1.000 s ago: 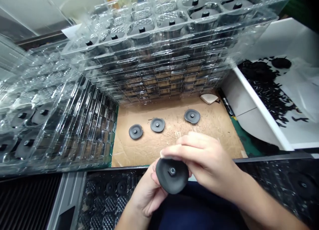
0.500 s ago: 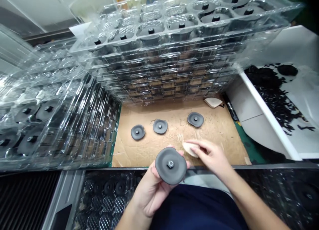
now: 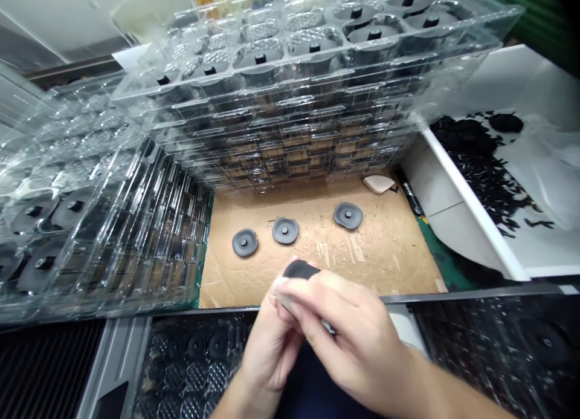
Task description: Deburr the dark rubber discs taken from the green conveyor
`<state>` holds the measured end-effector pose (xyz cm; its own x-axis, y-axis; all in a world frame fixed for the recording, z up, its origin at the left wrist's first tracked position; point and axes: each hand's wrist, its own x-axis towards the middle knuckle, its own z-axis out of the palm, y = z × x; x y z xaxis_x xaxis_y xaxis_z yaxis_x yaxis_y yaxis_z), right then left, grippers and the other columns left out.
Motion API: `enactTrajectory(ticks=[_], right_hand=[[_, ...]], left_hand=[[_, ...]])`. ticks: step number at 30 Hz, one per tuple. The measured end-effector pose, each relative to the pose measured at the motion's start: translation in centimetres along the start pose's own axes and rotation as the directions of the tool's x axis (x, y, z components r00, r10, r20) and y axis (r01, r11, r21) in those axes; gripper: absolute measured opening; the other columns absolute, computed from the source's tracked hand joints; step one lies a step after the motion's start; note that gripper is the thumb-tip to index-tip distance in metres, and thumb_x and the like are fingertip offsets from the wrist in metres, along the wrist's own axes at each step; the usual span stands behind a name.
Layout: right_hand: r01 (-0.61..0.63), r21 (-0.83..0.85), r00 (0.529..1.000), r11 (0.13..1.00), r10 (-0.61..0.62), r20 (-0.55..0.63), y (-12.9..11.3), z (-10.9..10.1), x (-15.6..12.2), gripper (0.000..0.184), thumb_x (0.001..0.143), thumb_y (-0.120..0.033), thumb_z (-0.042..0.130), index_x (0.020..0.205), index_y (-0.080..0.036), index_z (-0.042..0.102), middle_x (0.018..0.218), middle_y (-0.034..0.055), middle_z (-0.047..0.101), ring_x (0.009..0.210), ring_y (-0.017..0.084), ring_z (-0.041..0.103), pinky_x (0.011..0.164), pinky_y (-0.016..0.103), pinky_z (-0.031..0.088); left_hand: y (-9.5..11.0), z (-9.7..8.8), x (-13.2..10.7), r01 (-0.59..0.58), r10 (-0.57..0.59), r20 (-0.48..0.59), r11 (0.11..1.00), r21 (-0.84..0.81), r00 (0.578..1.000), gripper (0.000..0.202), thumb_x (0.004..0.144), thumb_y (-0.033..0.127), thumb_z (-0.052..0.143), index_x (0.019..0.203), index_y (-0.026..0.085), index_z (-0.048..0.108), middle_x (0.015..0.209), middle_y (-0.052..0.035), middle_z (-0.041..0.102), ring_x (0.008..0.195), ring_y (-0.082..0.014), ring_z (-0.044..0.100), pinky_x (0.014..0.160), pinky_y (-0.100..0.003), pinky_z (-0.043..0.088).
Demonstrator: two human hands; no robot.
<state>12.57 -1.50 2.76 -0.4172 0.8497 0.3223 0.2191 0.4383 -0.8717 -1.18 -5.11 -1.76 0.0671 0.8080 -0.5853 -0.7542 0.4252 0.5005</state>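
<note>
My left hand (image 3: 267, 352) holds a dark grey rubber disc (image 3: 299, 269) from below; only the disc's top edge shows above my fingers. My right hand (image 3: 348, 334) lies over the disc with its fingers closed on a small pale piece (image 3: 283, 301) pressed to the disc's left side. Both hands hover above the near edge of a brown cardboard sheet (image 3: 385, 256). Three more grey discs with centre nuts lie on the cardboard: one at the left (image 3: 245, 242), one in the middle (image 3: 285, 230), one at the right (image 3: 348, 215).
Tall stacks of clear plastic trays holding discs stand at the back (image 3: 294, 104) and at the left (image 3: 86, 225). A white bin (image 3: 471, 189) with black scraps sits at the right. A pale wedge (image 3: 379, 184) lies at the cardboard's far corner. Black trays (image 3: 194, 358) lie near me.
My right hand picked the pale piece off the cardboard and moved back over the disc, now covering most of it. The disc's face was in plain sight before.
</note>
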Motion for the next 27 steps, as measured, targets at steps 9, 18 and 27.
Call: enactTrajectory(ticks=[9, 18, 27], right_hand=[[0.074, -0.039, 0.997, 0.997, -0.073, 0.022, -0.2, 0.4, 1.2, 0.024, 0.089, -0.01, 0.046, 0.104, -0.007, 0.065, 0.085, 0.0091, 0.068, 0.077, 0.016, 0.062, 0.072, 0.027, 0.052], [0.014, -0.378, 1.0, 0.926, -0.015, -0.001, 0.0, -2.5, -0.4, 0.02, 0.088, -0.008, 0.05, 0.096, -0.011, 0.067, 0.07, 0.0038, 0.064, 0.062, 0.014, 0.056, 0.058, 0.026, 0.043], [0.23, -0.274, 0.971, 0.934, -0.202, 0.126, 0.6, -1.7, 1.6, 0.03, 0.094, -0.013, 0.041, 0.093, -0.015, 0.07, 0.07, 0.0028, 0.063, 0.064, 0.014, 0.048, 0.06, 0.03, 0.034]], left_hand=[[0.6, 0.8, -0.2, 0.014, -0.017, 0.032, 0.996, 0.091, 0.999, 0.047, 0.062, 0.027, 0.08, 0.106, 0.02, 0.066, 0.101, -0.0047, 0.071, 0.099, -0.0205, 0.064, 0.086, -0.025, 0.051], [0.9, 1.5, 0.1, 0.064, -0.065, 0.107, 0.998, 0.012, 0.992, 0.055, 0.051, 0.02, 0.086, 0.102, 0.021, 0.069, 0.098, -0.0015, 0.073, 0.087, -0.0127, 0.066, 0.079, -0.015, 0.051], [0.7, 2.1, 0.0, 0.144, -0.192, 0.238, 0.968, 0.207, 0.952, 0.033, 0.062, 0.033, 0.08, 0.086, 0.014, 0.071, 0.076, -0.0025, 0.069, 0.078, -0.0162, 0.065, 0.08, -0.026, 0.053]])
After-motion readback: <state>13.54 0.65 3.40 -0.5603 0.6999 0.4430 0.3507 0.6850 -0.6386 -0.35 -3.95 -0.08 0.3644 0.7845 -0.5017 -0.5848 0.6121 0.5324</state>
